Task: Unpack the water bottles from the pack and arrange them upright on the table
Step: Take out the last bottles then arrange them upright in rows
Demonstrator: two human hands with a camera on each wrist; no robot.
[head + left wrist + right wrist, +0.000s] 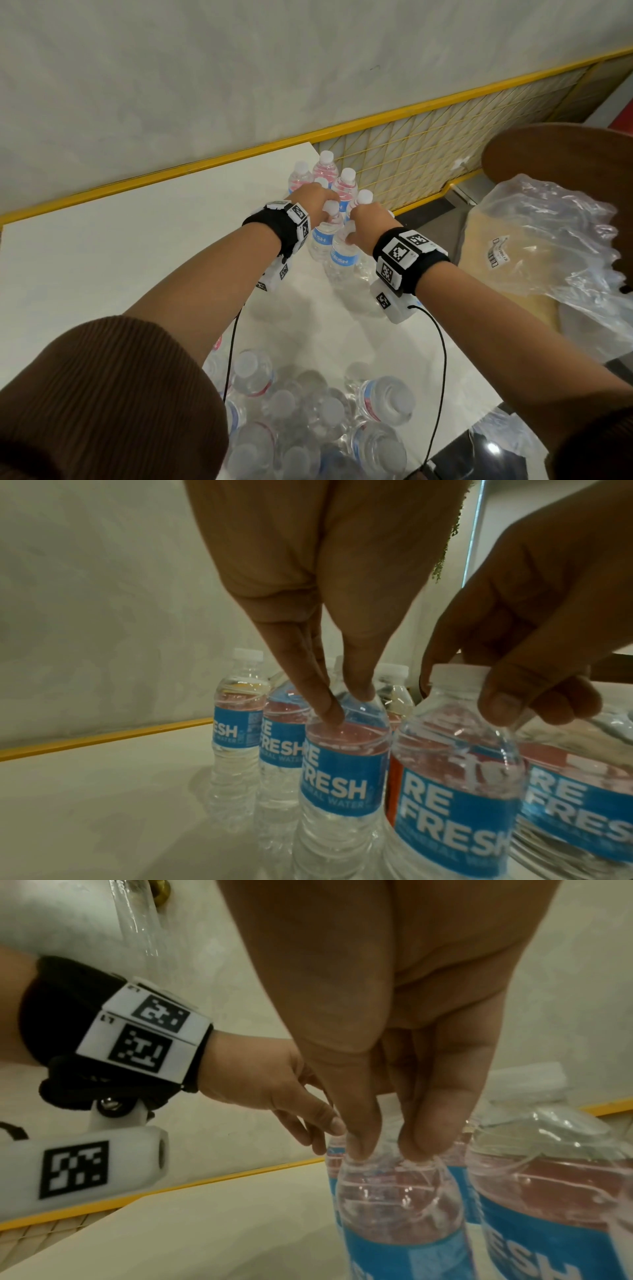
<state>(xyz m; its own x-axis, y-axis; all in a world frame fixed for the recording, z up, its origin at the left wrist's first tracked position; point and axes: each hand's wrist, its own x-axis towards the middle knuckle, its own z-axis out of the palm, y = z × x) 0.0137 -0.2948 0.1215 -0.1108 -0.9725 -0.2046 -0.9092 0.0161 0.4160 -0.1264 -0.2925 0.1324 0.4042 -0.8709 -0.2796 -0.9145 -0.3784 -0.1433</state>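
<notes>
A yellow wire-mesh panel (445,150) with a yellow frame runs along the pale wall (205,78) at the back. To the right, crumpled clear plastic wrap (555,240) lies over a brown cardboard box (493,240), beside a round dark wooden top (561,150)

Both arms outstretched; left hand (313,202) and right hand (368,222) side by side, fingers down, pinch grip.
</notes>
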